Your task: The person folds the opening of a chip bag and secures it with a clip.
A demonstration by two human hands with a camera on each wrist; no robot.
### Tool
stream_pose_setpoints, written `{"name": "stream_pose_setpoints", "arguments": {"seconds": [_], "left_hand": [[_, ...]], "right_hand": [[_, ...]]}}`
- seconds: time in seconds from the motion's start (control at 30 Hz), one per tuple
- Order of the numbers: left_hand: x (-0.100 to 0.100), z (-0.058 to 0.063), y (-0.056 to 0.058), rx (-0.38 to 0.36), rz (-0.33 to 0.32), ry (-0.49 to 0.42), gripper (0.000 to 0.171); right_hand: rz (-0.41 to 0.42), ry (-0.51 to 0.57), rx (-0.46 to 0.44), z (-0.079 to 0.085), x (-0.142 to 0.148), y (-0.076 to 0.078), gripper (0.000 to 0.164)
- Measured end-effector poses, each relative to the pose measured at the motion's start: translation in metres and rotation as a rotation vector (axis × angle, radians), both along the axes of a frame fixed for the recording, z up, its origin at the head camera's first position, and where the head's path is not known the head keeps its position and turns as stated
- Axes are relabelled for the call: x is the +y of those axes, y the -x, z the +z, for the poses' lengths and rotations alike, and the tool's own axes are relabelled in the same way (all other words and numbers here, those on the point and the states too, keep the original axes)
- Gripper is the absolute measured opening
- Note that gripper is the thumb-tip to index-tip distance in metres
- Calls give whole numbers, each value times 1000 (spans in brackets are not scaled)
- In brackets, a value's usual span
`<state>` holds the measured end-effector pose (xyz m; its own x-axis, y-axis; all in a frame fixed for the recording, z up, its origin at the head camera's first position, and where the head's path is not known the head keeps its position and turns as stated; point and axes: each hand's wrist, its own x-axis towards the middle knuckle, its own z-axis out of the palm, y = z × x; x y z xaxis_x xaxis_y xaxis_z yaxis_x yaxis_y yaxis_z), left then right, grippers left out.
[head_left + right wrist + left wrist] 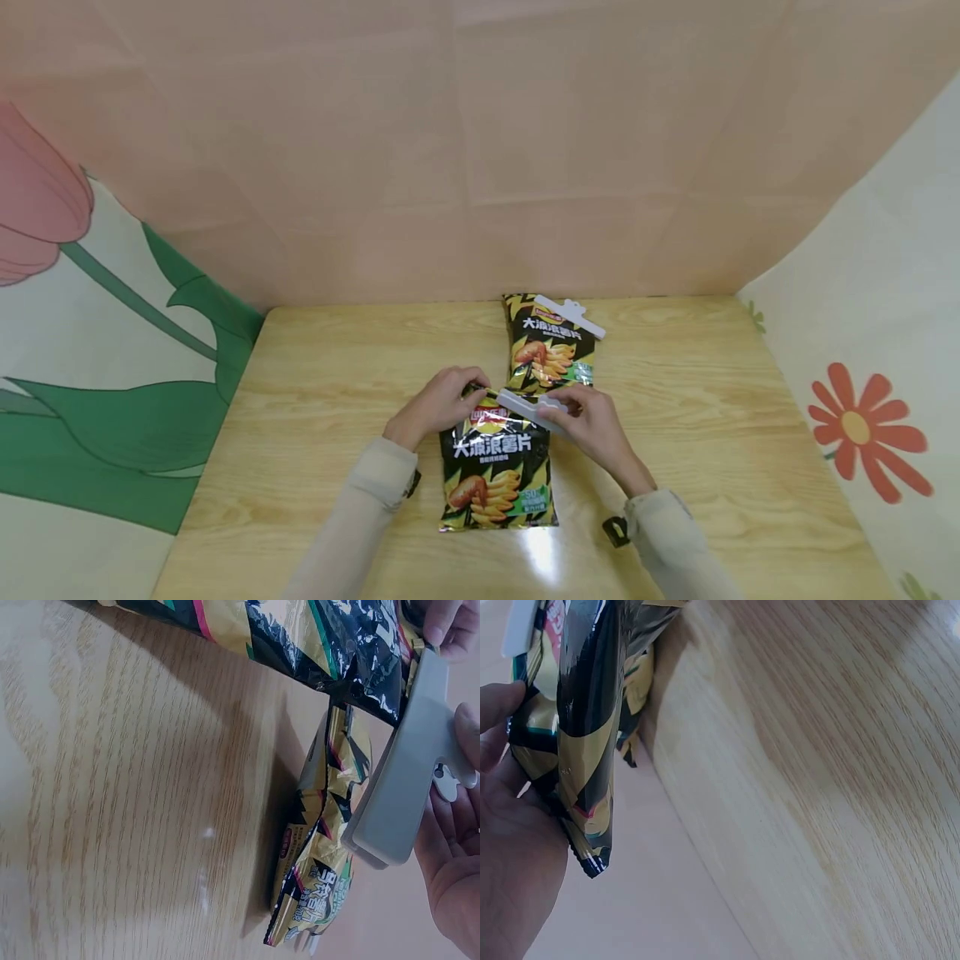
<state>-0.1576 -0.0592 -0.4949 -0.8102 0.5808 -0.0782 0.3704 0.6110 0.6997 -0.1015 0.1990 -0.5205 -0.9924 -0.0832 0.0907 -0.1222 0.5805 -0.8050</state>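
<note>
A black and gold bag of potato chips (pixel 495 471) stands in front of me, its printed face toward me. My left hand (pixel 438 407) pinches its top left corner; in the left wrist view, thumb and fingers hold the folded top edge (pixel 536 742). My right hand (pixel 597 423) grips a long light grey bag clip (pixel 519 407) by its handle. The clip lies slantwise across the right part of the bag's top. Seen from the right wrist, the clip (pixel 405 761) overlaps the bag's top edge, and one end sticks out past the bag.
Directly behind lies a second chip bag (pixel 551 354) of the same print, with a white clip (pixel 572 315) across its top. Both bags are on a wood-grain table (pixel 337 358). A pink backdrop (pixel 465 167) rises at the table's far edge, with flower-patterned sheets at both sides.
</note>
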Motion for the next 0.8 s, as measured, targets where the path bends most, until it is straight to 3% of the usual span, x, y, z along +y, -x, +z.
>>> {"name": "stream_pose_setpoints", "arguments": {"seconds": [0.3, 0.8], "left_hand": [[3, 1, -1, -48, 1, -38, 14], [-1, 1, -1, -22, 11, -66, 14]], "right_hand": [[-11, 10, 16, -3, 0, -1, 25], [-20, 62, 26, -3, -11, 4, 28]]}}
